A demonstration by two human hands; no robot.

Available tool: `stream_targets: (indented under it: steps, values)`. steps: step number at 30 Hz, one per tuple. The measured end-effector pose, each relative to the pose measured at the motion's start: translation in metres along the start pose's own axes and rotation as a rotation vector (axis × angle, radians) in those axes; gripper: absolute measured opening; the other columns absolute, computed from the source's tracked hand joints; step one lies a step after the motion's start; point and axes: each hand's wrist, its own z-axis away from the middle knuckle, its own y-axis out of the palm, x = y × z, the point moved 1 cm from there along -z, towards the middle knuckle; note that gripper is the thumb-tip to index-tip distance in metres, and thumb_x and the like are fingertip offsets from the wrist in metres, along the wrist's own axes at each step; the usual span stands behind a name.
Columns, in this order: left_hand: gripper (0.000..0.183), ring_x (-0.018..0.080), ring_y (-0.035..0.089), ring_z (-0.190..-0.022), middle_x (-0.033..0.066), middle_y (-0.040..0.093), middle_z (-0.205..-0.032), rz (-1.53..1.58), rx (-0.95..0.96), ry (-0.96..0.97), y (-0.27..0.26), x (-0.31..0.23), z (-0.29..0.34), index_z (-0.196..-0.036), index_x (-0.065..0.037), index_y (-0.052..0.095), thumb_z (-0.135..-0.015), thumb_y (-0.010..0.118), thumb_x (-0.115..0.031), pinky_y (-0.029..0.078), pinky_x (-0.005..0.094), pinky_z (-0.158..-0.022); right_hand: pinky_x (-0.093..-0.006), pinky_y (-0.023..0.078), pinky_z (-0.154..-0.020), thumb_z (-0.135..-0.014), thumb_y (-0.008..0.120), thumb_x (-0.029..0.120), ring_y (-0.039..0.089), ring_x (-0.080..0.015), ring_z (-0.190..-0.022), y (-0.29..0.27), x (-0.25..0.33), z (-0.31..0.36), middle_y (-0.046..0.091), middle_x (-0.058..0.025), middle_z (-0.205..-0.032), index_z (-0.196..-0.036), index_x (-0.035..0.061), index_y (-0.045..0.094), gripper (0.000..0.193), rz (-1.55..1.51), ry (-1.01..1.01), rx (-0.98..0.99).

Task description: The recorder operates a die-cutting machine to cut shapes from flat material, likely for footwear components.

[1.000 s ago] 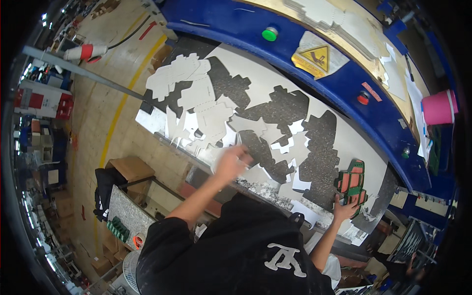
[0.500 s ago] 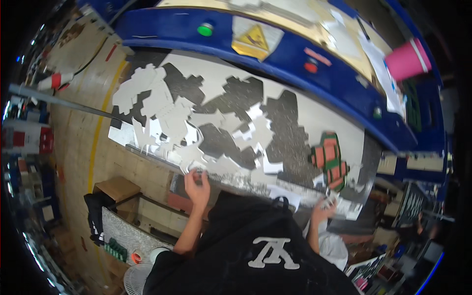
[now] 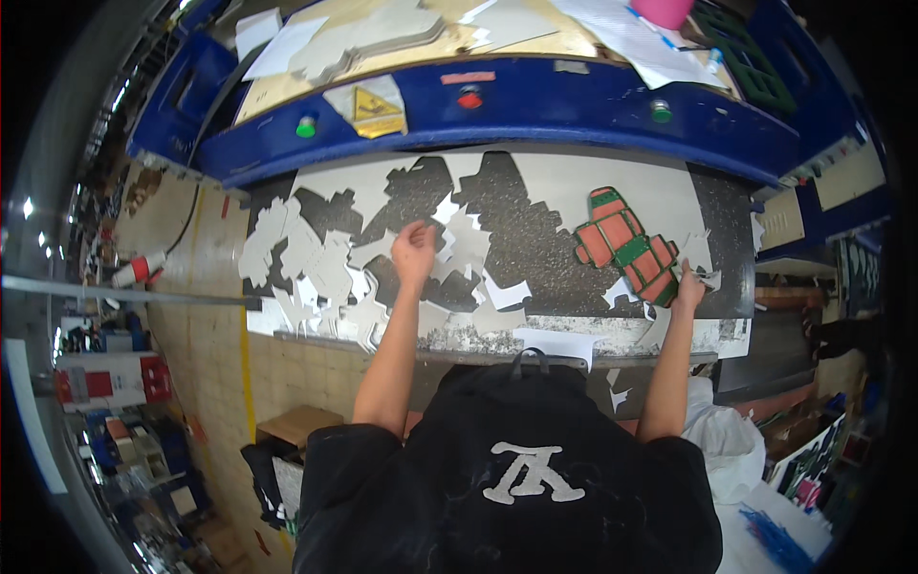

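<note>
My left hand (image 3: 414,253) hangs over the dark table surface with its fingers curled together; what they hold, if anything, is hidden. Pale grey cardboard offcuts (image 3: 466,239) lie just right of it. At the right, my right hand (image 3: 687,287) is closed on a ragged grey cardboard scrap (image 3: 708,278), beside the lower end of a cutting die (image 3: 626,247). The die has orange-red foam pads and green edging, and lies tilted on the sheet. Dark gaps in the pale cardboard sheet (image 3: 564,177) show the cut-out outlines.
A heap of cardboard pieces (image 3: 292,251) covers the table's left side. A blue machine beam (image 3: 535,103) with buttons crosses behind it. White paper (image 3: 559,341) overhangs the front edge. On the upper shelf lie flat grey blanks (image 3: 373,43) and a pink container (image 3: 662,11).
Both hands have moved from the table's front edge farther in over it, the left above the offcuts, the right up beside the die. The view has turned and shifted.
</note>
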Motion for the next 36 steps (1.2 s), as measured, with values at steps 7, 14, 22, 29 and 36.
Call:
stream_targets:
  steps: [7, 14, 22, 29, 36]
  values:
    - [0.052, 0.0262, 0.079, -0.101, 0.019, 0.082, -0.109, -0.011, 0.342, -0.148, 0.153, -0.037, -0.004, -0.127, 0.004, 0.075, -0.092, 0.085, -0.033, 0.058, 0.037, -0.097, -0.0426, 0.054, -0.1, -0.083, 0.093, 0.047, 0.068, -0.0278, -0.106, 0.004, -0.004, -0.065, 0.075, -0.0152, -0.12, -0.121, -0.0071, 0.076, 0.069, -0.207, 0.378, 0.22]
    - [0.071, 0.0391, 0.068, -0.129, 0.0316, 0.068, -0.14, 0.151, 0.176, -0.509, 0.24, -0.069, -0.015, -0.136, 0.013, 0.067, -0.089, 0.088, -0.035, 0.052, 0.0445, -0.109, -0.0438, 0.055, -0.097, -0.082, 0.094, 0.044, 0.071, -0.03, -0.114, 0.016, 0.027, -0.028, 0.075, -0.0213, -0.127, -0.129, -0.0122, 0.071, 0.076, 0.184, 0.169, 0.095]
    - [0.053, 0.0425, 0.076, -0.103, 0.0294, 0.078, -0.101, -0.494, 0.294, -0.06, 0.246, -0.058, -0.045, -0.092, 0.009, 0.08, -0.09, 0.081, -0.044, 0.056, 0.0474, -0.096, -0.0346, 0.049, -0.063, -0.085, 0.093, 0.04, 0.063, -0.0155, -0.068, -0.005, 0.026, -0.044, 0.074, -0.0073, -0.089, -0.101, -0.0016, 0.078, 0.047, -0.147, 0.242, 0.289]
    - [0.058, 0.0446, 0.075, -0.106, 0.0277, 0.078, -0.109, -0.733, 0.484, 0.049, 0.239, -0.087, -0.039, -0.099, 0.004, 0.081, -0.093, 0.076, -0.054, 0.058, 0.0494, -0.099, -0.0511, 0.058, -0.09, -0.086, 0.079, 0.047, 0.077, -0.0465, -0.1, -0.016, 0.015, -0.033, 0.078, -0.0312, -0.104, -0.1, -0.0075, 0.081, 0.056, 0.439, -0.043, 0.168]
    - [0.062, 0.0427, 0.072, -0.119, 0.028, 0.075, -0.123, -0.848, 0.647, 0.016, 0.209, -0.098, -0.026, -0.108, 0.004, 0.08, -0.096, 0.073, -0.056, 0.056, 0.0484, -0.105, -0.0512, 0.06, -0.084, -0.089, 0.078, 0.042, 0.078, -0.0467, -0.089, -0.051, -0.025, 0.001, 0.076, -0.0328, -0.087, -0.084, -0.0105, 0.078, 0.052, 0.457, -0.012, 0.23]
